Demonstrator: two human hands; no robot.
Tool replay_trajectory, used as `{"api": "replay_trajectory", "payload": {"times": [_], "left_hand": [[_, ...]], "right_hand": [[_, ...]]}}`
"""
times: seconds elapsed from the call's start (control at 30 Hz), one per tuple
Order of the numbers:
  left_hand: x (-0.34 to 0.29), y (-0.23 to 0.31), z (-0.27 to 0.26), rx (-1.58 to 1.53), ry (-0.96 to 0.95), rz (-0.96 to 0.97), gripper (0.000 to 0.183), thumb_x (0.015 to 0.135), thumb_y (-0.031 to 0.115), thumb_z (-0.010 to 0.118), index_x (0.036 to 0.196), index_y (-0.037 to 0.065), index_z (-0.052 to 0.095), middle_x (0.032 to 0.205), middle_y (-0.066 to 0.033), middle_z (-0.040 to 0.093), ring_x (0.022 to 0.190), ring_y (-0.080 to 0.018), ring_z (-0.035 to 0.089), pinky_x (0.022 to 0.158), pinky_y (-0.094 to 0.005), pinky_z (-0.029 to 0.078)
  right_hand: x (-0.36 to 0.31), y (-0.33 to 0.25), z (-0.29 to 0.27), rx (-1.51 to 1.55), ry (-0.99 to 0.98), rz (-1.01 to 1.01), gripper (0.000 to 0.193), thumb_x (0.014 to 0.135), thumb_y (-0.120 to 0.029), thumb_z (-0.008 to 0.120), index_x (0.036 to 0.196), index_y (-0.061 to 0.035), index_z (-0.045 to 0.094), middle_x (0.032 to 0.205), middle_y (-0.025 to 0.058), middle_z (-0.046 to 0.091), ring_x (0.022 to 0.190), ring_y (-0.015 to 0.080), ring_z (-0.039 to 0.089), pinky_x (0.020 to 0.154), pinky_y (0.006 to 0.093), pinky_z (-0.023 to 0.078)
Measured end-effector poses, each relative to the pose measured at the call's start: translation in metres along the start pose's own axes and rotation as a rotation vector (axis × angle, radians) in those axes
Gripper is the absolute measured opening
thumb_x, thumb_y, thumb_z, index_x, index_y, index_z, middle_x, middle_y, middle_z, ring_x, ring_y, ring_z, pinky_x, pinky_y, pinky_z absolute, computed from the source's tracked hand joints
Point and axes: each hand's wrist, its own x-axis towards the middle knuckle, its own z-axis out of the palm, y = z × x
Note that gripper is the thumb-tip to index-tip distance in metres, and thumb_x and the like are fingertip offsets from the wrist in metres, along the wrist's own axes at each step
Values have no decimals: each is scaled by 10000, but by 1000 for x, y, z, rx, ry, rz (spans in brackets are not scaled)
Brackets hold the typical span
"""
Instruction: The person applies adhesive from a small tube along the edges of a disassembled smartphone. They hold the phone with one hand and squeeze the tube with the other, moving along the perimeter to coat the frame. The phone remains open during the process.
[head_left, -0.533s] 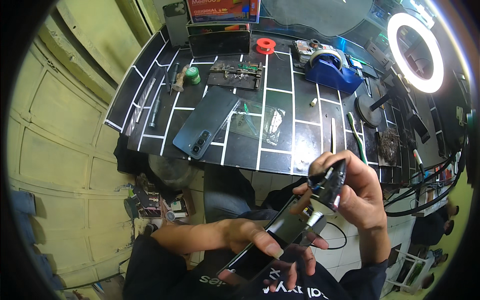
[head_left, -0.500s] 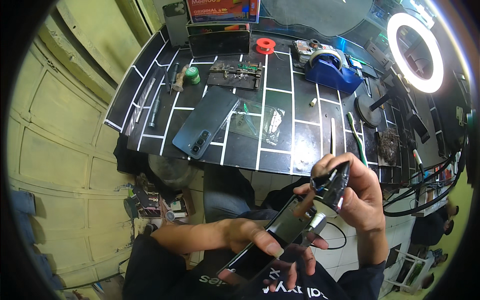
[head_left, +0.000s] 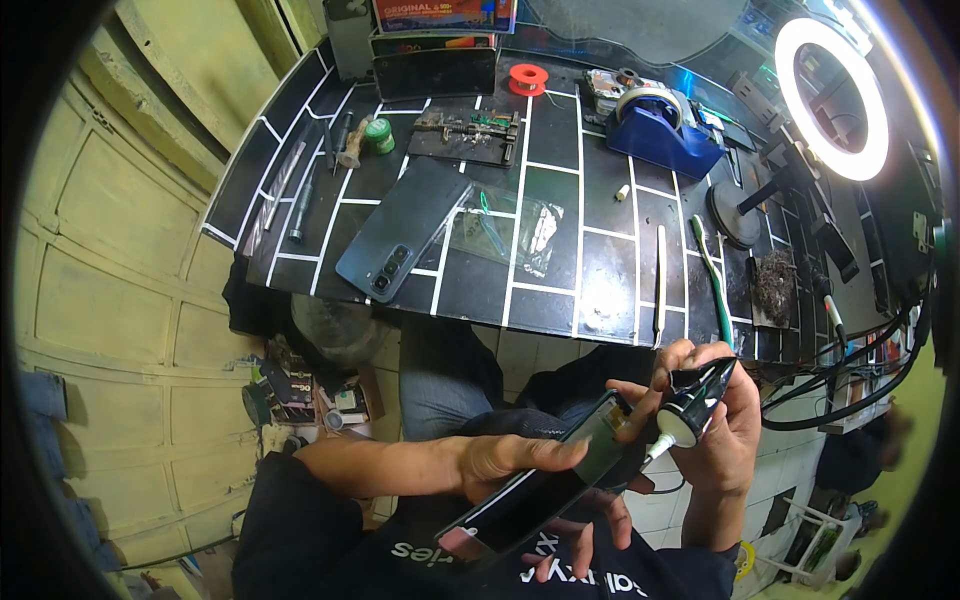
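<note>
My left hand (head_left: 500, 465) is closed around a phone (head_left: 525, 505), held tilted above my lap with its dark, glossy face turned up and the thumb across it. The fingers wrap underneath. In my right hand (head_left: 730, 455) is a black glue tube (head_left: 695, 405) with a white neck, squeezed between thumb and fingers. Its narrow nozzle tip points down and left, close to the phone's right long edge. Whether the tip touches that edge I cannot tell. A dark blue phone back (head_left: 410, 225) with a camera strip lies on the table beside a clear plastic sleeve (head_left: 505, 235).
On the table (head_left: 555, 305) are tweezers (head_left: 660, 285), a green-and-white toothbrush (head_left: 712, 275), a blue tape dispenser (head_left: 665, 140), a red solder spool (head_left: 528, 80), a board holder (head_left: 465, 135) and a green jar (head_left: 379, 135). A lit ring lamp (head_left: 872, 100) stands at right, with black cables (head_left: 860, 415) below.
My right hand has lowered slightly and turned the glue tube, so its nozzle now shows plainly beside the phone's edge. The left thumb has shifted up along the phone.
</note>
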Motion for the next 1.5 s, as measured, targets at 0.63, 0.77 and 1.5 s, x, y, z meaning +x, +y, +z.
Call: {"api": "replay_trajectory", "payload": {"times": [0.63, 0.77, 1.5], "left_hand": [[-5, 4, 15, -50, 55, -188, 708, 813, 390, 520, 1283, -118, 375, 896, -357, 644, 771, -366, 721, 620, -380, 632], [-9, 3, 12, 27, 100, -234, 678, 809, 406, 537, 1259, -83, 403, 813, -321, 670, 692, -306, 700, 594, -332, 581], [-29, 19, 18, -126, 396, 7, 757, 995, 542, 401, 1503, -6, 278, 1341, -268, 517, 1170, -554, 551, 838, -625, 555]], "right_hand": [[-44, 7, 5, 38, 147, -39, 474, 921, -366, 701, 1144, -10, 483, 1042, 131, 524, 947, 453, 691, 1077, 604, 399], [-47, 6, 8, 6, 193, -52, 454, 927, -375, 690, 1124, -29, 472, 981, 119, 516, 868, 422, 709, 1007, 643, 456], [-63, 29, -30, 220, 92, 7, 449, 924, -318, 709, 1149, 26, 526, 1059, 210, 526, 1011, 260, 560, 938, 612, 494]]}}
